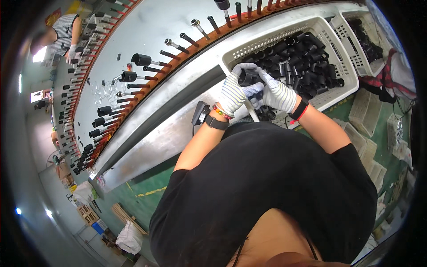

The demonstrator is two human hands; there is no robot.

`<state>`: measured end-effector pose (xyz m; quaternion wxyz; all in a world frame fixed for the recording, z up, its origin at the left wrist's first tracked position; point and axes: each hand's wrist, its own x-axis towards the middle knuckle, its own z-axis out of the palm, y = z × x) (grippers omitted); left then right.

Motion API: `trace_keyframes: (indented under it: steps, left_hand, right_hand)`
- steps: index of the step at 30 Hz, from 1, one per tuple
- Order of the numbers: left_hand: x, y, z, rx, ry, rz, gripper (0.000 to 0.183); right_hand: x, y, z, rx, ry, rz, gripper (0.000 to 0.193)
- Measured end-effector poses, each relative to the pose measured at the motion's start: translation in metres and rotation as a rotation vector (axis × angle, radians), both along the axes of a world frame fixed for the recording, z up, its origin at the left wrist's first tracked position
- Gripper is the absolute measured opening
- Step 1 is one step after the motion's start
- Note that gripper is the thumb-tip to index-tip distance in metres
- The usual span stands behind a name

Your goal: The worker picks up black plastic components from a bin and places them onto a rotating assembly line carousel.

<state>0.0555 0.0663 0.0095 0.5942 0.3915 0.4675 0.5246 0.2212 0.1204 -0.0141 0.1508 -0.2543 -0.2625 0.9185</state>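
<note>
Along the grey metal counter, our gloved left hand and right hand both grip one short black plastic tube. Just beyond them, the white perforated plastic basket looks full of such tubes; many rack pegs stand bare.

A long grey metal bench runs from the lower left to the upper right. A white plastic basket full of black tubular parts sits on its right end, with a second white basket just beside it at the far right corner. A small black device lies near the front edge.
</note>
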Motion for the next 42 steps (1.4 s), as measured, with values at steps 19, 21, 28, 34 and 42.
trace_keyframes:
  steps: [19,21,28,34,42]
  left_hand:
    - [-0.294,0.061,-0.005,0.246,0.25,0.908,0.019]
    - [-0.309,0.046,-0.012,0.237,0.519,0.895,0.017]
    - [-0.334,0.016,-0.027,0.306,0.502,0.813,0.017]
    - [-0.322,-0.015,-0.041,0.219,0.548,1.115,0.059]
    - [-0.157,-0.042,-0.064,0.387,0.97,0.916,0.081]
  right_hand:
    - [0.064,0.068,-0.169,0.893,-1.337,1.269,0.099]
    - [0.056,0.055,-0.159,0.82,-1.324,1.232,0.094]
    - [0.041,0.056,-0.184,0.886,-1.112,1.689,0.085]
    - [0.051,0.037,-0.232,1.208,-1.188,1.563,0.078]
    - [0.009,0.018,-0.156,1.331,-1.017,1.464,0.053]
